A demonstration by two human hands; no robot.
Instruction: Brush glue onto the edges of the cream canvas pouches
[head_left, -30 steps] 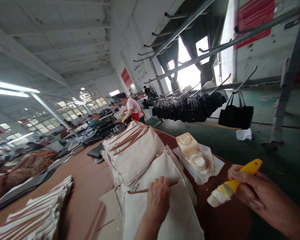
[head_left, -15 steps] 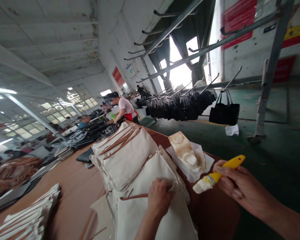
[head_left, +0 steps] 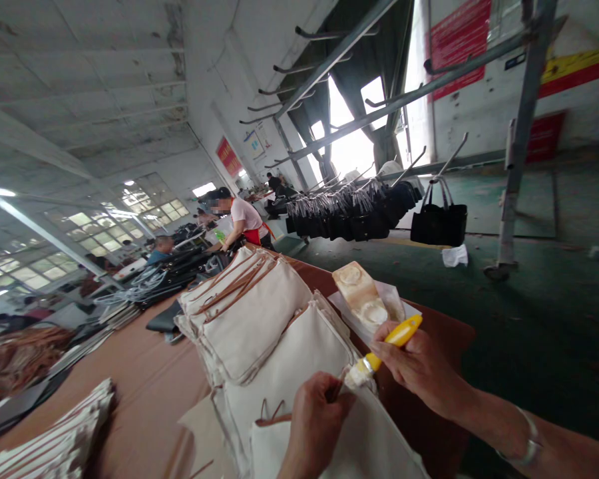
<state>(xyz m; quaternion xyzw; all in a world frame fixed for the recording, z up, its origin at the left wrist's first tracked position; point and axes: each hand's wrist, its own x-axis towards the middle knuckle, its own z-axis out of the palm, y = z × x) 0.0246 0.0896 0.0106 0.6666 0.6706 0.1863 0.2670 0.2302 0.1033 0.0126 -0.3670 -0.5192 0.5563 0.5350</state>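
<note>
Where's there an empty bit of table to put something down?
The biggest bare patch of table lies between the left pile and the cream sheet beside the white bags. A smaller one is the right corner, past the paper and right hand. It's crowded over the bags, with left hand and brush, and at the far dark heap.

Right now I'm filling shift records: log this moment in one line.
left hand: holding flat cream leather-like piece | right hand: holding yellow-handled brush, bristles near left hand
</note>
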